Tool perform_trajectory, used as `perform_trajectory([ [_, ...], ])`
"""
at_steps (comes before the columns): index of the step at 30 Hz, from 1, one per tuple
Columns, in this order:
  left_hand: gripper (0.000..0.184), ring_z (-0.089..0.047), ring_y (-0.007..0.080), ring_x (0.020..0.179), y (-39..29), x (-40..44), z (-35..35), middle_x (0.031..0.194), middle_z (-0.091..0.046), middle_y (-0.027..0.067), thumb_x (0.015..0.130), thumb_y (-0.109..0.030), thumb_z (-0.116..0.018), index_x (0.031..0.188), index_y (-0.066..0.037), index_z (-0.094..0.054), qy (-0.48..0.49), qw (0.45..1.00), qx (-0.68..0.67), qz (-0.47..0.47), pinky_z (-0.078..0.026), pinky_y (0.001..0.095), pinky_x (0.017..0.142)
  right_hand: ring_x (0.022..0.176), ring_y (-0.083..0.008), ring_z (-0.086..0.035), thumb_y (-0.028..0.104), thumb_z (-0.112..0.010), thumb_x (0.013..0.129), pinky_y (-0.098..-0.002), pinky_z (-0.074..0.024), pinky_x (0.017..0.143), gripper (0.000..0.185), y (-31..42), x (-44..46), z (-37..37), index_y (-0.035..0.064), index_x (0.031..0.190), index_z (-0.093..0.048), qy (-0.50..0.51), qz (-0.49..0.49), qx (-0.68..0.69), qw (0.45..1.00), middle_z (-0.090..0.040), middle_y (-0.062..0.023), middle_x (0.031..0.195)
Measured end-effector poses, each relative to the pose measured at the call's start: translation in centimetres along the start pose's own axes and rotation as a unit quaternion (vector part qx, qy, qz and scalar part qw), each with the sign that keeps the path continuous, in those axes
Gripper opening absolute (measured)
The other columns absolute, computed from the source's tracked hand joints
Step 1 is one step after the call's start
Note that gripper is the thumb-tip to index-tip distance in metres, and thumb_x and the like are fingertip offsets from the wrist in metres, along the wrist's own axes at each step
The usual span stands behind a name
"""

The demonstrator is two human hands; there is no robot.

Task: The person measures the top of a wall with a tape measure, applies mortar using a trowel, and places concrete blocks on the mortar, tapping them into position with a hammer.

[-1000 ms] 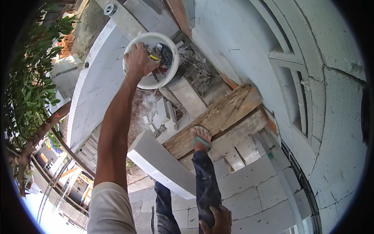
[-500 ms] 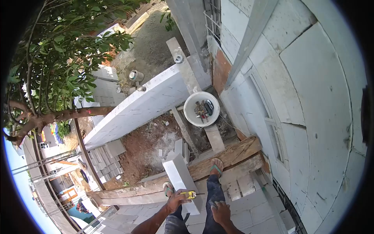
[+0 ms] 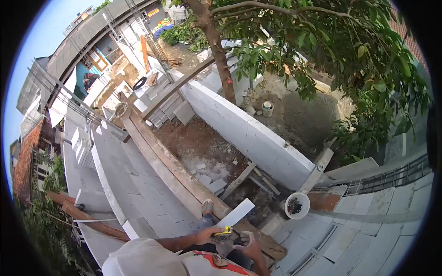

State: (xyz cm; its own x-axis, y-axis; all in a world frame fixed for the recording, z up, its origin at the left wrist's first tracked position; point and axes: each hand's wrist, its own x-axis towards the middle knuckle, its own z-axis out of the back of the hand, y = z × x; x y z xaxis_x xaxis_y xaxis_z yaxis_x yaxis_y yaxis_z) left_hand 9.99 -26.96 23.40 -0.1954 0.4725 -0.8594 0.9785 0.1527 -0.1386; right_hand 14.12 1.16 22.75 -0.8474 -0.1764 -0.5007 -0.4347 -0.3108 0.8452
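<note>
My left hand (image 3: 206, 235) is closed around a yellow tape measure (image 3: 224, 231), held low in front of my body. My right hand (image 3: 251, 247) is just to its right, fingers bent and apart, with nothing visible in them. Beyond the hands, a long white lightweight block (image 3: 238, 212) lies across the wooden plank (image 3: 182, 179). Part of that block is hidden behind my hands. One sandaled foot (image 3: 207, 206) stands on the plank beside the block.
A white bucket (image 3: 297, 205) of tools sits on a narrow ledge to the right. A low white block wall (image 3: 251, 131) crosses ahead, with dirt and rubble (image 3: 198, 149) below the plank. A tree trunk (image 3: 220, 60) rises behind the wall. Block walling (image 3: 363, 239) stands at the right.
My view has swung left, bringing the buildings and more of the plank into sight. The tape measure stays in my left hand; my right hand has come off my thigh toward it.
</note>
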Motion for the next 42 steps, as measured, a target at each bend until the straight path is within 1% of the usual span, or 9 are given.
perform_trajectory([
  [5, 0.054, -0.066, 0.0212, 0.128, -3.5, 1.5, 8.9, 0.14, -0.066, 0.0083, 0.111, -0.043, -0.057, 0.151, -0.008, -0.053, 0.11, 0.978, -0.031, -0.174, -0.056, 0.0425, 0.11, 0.105, -0.0225, -0.074, 0.031, -0.097, 0.076, -0.0356, -0.0583, 0.092, 0.073, 12.9, 11.3, -7.5, 0.0014, 0.136, -0.067, 0.058, 0.207, -0.153, 0.965, -0.075, -0.0135, 0.116],
  [11, 0.065, -0.064, 0.0221, 0.129, -10.2, -10.7, 20.4, 0.14, -0.063, 0.0107, 0.113, -0.058, -0.044, 0.152, -0.006, -0.049, 0.086, 0.97, 0.035, -0.225, -0.056, 0.0371, 0.103, 0.097, -0.0126, -0.07, 0.027, -0.092, 0.083, -0.0316, -0.0554, 0.089, 0.06, 26.0, 21.2, -19.3, 0.0037, 0.134, -0.07, 0.316, -0.001, -0.1, 0.943, -0.076, -0.0086, 0.118],
  [13, 0.07, -0.065, 0.0228, 0.126, -11.9, -16.0, 22.2, 0.137, -0.065, 0.0109, 0.112, -0.063, -0.042, 0.151, -0.006, -0.05, -0.079, 0.897, 0.2, -0.386, -0.054, 0.0338, 0.102, 0.098, -0.0105, -0.069, 0.023, -0.09, 0.086, -0.0309, -0.0547, 0.089, 0.056, 29.3, 22.5, -23.5, 0.0041, 0.135, -0.071, 0.357, 0.019, -0.086, 0.93, -0.076, -0.0057, 0.115],
  [18, 0.063, -0.066, 0.0257, 0.126, -11.1, -20.7, 26.4, 0.14, -0.066, 0.0126, 0.114, -0.055, -0.041, 0.154, -0.007, -0.05, 0.136, 0.811, -0.368, -0.433, -0.052, 0.0443, 0.112, 0.096, -0.0094, -0.068, 0.022, -0.087, 0.09, -0.0295, -0.055, 0.088, 0.051, 34.9, 23.4, -33.8, 0.0034, 0.135, -0.072, 0.4, 0.023, -0.055, 0.915, -0.077, -0.0041, 0.107],
  [21, 0.063, -0.067, 0.0258, 0.125, -11.4, -23.6, 29.1, 0.141, -0.066, 0.0126, 0.114, -0.053, -0.044, 0.155, -0.006, -0.049, 0.127, 0.783, -0.396, -0.463, -0.055, 0.0464, 0.109, 0.091, -0.0133, -0.071, 0.025, -0.087, 0.091, -0.0297, -0.059, 0.082, 0.044, 38.6, 23.5, -38.8, 0.0, 0.126, -0.075, 0.388, 0.054, -0.148, 0.908, -0.078, -0.0063, 0.106],
  [23, 0.057, -0.07, 0.0168, 0.116, -11.4, -24.4, 30.5, 0.133, -0.069, 0.0072, 0.113, -0.052, -0.051, 0.15, -0.009, -0.054, 0.096, 0.794, -0.369, -0.474, -0.058, 0.0396, 0.102, 0.086, -0.0118, -0.071, 0.026, -0.086, 0.092, -0.0286, -0.0594, 0.075, 0.047, 37.1, 25.8, -41.2, 0.0015, 0.13, -0.074, 0.363, 0.187, -0.214, 0.888, -0.078, -0.0061, 0.105],
  [30, 0.064, -0.07, 0.0166, 0.091, -14.5, -27.4, 37.0, 0.104, -0.076, 0.0101, 0.094, -0.052, -0.074, 0.13, 0.001, -0.072, -0.307, 0.863, 0.001, -0.402, -0.056, 0.0341, 0.083, 0.093, -0.0131, -0.069, 0.025, -0.077, 0.1, -0.0303, -0.0566, 0.078, 0.04, 37.8, 31.3, -45.5, 0.0003, 0.13, -0.072, 0.432, -0.128, -0.005, 0.893, -0.077, -0.0078, 0.111],
  [37, 0.078, -0.068, 0.0392, 0.123, -24.9, -31.3, 47.4, 0.129, -0.072, 0.0276, 0.088, -0.059, -0.074, 0.138, 0.0, -0.066, -0.301, 0.863, 0.2, -0.353, -0.051, 0.0453, 0.106, 0.087, -0.0133, -0.068, 0.025, -0.083, 0.094, -0.0299, -0.0557, 0.076, 0.034, 37.1, 43.9, -53.5, 0.0028, 0.118, -0.073, 0.447, -0.211, -0.092, 0.864, -0.073, -0.0041, 0.097],
  [42, 0.07, -0.066, 0.0377, 0.127, -31.7, -34.3, 57.5, 0.136, -0.07, 0.0254, 0.094, -0.05, -0.067, 0.147, -0.005, -0.061, -0.283, 0.872, 0.238, -0.32, -0.05, 0.0449, 0.108, 0.081, -0.0141, -0.065, 0.016, -0.083, 0.091, -0.0316, -0.0547, 0.074, 0.025, 42.5, 52.0, -62.7, 0.0053, 0.11, -0.071, 0.463, -0.282, -0.028, 0.84, -0.071, -0.0043, 0.093],
])
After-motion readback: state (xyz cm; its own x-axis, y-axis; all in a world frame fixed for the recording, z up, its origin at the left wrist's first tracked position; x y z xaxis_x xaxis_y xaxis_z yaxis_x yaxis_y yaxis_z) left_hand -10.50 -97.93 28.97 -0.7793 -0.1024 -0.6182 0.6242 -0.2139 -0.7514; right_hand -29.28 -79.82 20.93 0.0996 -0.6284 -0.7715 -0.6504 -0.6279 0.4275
